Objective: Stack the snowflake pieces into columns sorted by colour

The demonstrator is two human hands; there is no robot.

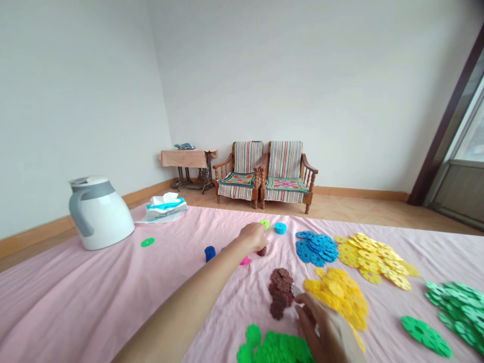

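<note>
My left hand (253, 237) reaches forward over the cloth, its fingers closed at a small stack of brown interlocking discs (261, 251). Just beyond it are a lime-green disc stack (265, 225) and a light-blue stack (280, 228). A dark-blue stack (209, 253) and a pink one (245, 260) lie near my forearm, the pink partly covered. My right hand (327, 322) is low at the front, thumb and forefinger pinching a brown disc (295, 291) at the edge of the loose brown disc pile (280, 292).
Piles of blue discs (316, 249), yellow discs (372, 258), orange-yellow discs (338, 292) and green discs (461, 312) spread right. Bright green discs (276, 348) lie in front. A white jug (104, 217) and tissue pack (166, 207) stand left on the pink cloth (94, 297).
</note>
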